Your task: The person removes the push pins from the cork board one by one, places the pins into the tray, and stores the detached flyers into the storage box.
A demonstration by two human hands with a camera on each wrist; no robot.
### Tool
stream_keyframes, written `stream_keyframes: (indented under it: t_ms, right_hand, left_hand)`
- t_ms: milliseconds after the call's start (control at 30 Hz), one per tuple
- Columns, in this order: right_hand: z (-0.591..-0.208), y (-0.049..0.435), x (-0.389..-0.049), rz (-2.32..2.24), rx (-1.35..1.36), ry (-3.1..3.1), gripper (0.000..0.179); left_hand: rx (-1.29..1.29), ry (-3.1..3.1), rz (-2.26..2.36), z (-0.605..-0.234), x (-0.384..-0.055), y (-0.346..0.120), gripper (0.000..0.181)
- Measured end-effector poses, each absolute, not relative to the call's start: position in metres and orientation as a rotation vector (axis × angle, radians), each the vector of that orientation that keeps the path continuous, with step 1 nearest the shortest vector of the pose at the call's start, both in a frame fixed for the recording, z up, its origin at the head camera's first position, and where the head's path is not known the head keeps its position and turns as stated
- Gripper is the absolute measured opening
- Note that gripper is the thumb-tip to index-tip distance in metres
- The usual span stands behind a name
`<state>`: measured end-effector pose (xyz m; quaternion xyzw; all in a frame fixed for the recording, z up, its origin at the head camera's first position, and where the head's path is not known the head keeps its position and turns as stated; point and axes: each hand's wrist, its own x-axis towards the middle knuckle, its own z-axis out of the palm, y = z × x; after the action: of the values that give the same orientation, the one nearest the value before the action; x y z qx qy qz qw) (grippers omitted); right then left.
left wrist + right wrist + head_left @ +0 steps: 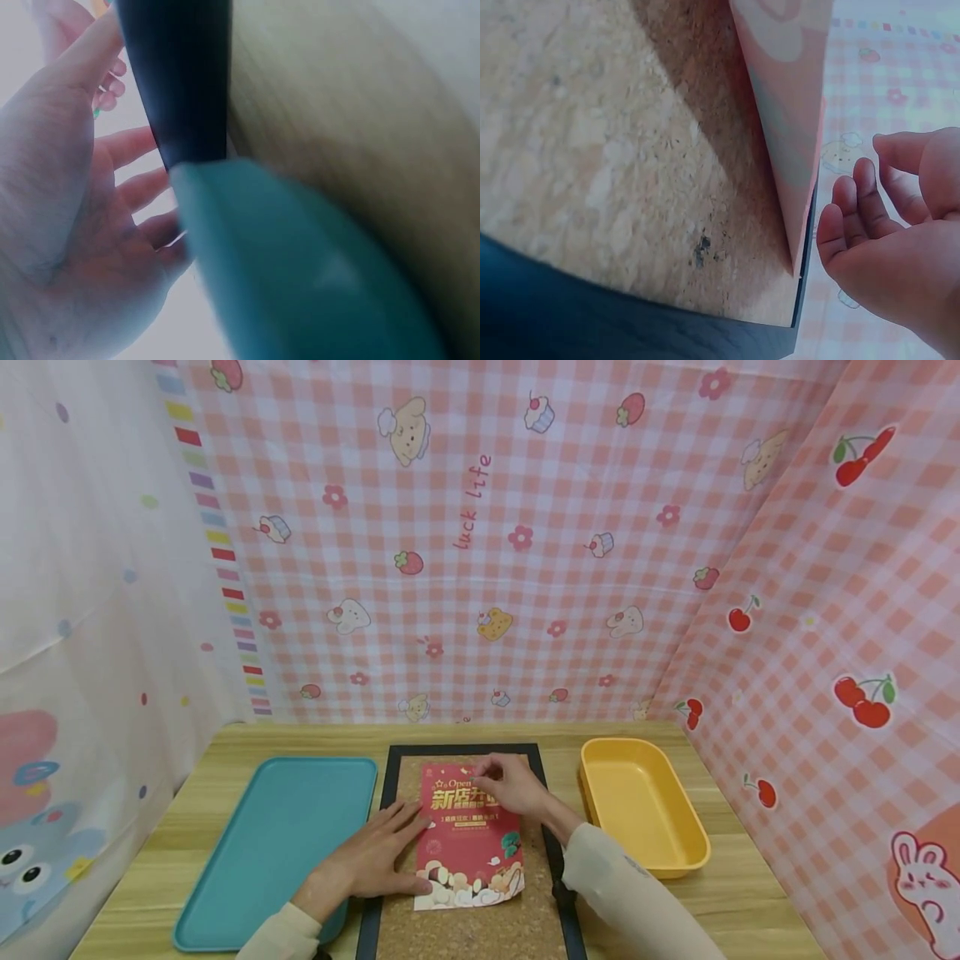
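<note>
A red poster (pixel 468 852) with gold lettering lies on a cork board (pixel 480 935) with a black frame. In the right wrist view its lower right part curls up off the cork (pixel 615 150). My left hand (pixel 382 852) spreads its fingers over the board's left side, the tips at the poster's left edge. Near the poster's top, my right hand (pixel 513 787) bends its fingers and pinches a small green pushpin (pixel 96 113), mostly hidden by the fingertips. The right wrist view shows that hand (pixel 900 217) with curled fingers; the pin is not visible there.
To the left of the board sits a teal tray (pixel 277 843), partly under the left forearm. A yellow bin (pixel 701 852) stands on the right. Both rest on a wooden table (pixel 750 910); patterned cloth (pixel 450 585) hangs behind and at the sides.
</note>
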<state>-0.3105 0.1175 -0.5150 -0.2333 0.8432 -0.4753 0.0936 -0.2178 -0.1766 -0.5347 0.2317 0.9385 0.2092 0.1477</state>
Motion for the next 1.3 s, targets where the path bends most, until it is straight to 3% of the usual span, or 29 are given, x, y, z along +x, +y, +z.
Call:
stream_keyframes:
  t_ms: [1300]
  right_hand:
    - [-0.470, 0.184, -0.282, -1.370, -0.572, 2.525, 0.014]
  left_hand:
    - [0.685, 2.685, 0.634, -0.528, -0.214, -0.176, 0.106]
